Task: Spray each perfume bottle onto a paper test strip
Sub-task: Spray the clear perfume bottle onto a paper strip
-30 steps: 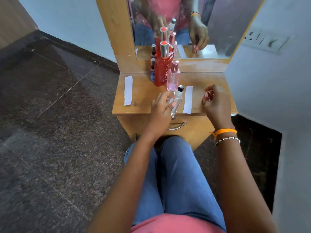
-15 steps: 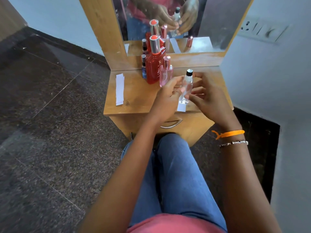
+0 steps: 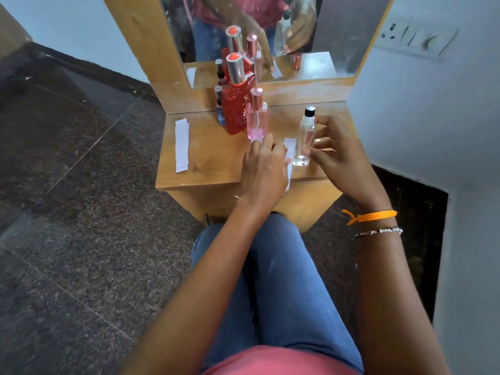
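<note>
My right hand [image 3: 341,155] grips a clear perfume bottle [image 3: 304,136] with a black spray top, upright just above the table's right side. My left hand [image 3: 263,169] lies beside it, fingers bent down onto a white paper strip [image 3: 290,147] that is mostly hidden under the hand. A pink bottle [image 3: 257,121], a tall red bottle [image 3: 236,104] and a small dark blue bottle [image 3: 220,112] stand grouped at the back of the table. A second paper strip [image 3: 181,144] lies flat at the left.
The small wooden table [image 3: 205,169] has a mirror [image 3: 324,36] behind the bottles. The mirror reflects a pink cap standing on the table. A white wall with a switch plate [image 3: 416,39] is close on the right. My knees are under the front edge.
The clear bottle passed from my left hand to my right hand. My left hand dropped onto the paper strip. The view moved closer to the table.
</note>
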A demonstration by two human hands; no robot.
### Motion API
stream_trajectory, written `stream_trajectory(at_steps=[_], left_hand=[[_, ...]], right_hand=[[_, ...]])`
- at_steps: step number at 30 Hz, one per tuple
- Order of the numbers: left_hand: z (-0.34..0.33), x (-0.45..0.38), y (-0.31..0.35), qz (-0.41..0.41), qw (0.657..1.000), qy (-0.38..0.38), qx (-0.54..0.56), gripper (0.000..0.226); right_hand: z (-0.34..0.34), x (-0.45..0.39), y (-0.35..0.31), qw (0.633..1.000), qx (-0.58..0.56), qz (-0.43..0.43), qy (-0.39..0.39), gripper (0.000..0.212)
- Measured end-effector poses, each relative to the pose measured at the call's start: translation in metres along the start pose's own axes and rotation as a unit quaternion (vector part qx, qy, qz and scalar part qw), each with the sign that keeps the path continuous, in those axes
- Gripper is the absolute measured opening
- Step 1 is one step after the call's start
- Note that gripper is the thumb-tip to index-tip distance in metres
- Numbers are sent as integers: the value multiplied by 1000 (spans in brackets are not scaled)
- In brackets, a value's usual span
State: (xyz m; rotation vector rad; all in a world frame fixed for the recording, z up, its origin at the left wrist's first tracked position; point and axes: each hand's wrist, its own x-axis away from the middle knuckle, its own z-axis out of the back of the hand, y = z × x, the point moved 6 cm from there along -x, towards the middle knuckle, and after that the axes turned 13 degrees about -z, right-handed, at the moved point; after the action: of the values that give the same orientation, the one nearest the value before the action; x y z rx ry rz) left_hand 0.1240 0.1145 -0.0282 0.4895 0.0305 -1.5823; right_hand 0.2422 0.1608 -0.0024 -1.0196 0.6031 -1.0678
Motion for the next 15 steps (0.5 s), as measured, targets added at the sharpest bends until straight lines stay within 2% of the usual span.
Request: stream_trajectory(at_steps=[3, 6, 9, 15], left_hand=[[1, 0, -3, 27, 1000, 5, -1, 32], [-7, -1, -6, 45, 998, -37, -15, 46], [-13, -1, -4, 46, 997, -60, -21, 37], [-12, -4, -4, 89, 995, -31, 38, 25]], right_hand=[[-1, 0, 2, 1000, -16, -1, -10, 42], [0, 0, 5, 999, -36, -5, -10, 40], [4, -1, 8, 998, -57, -11, -2, 36], [7, 1, 7, 996, -86, -11, -16, 36]])
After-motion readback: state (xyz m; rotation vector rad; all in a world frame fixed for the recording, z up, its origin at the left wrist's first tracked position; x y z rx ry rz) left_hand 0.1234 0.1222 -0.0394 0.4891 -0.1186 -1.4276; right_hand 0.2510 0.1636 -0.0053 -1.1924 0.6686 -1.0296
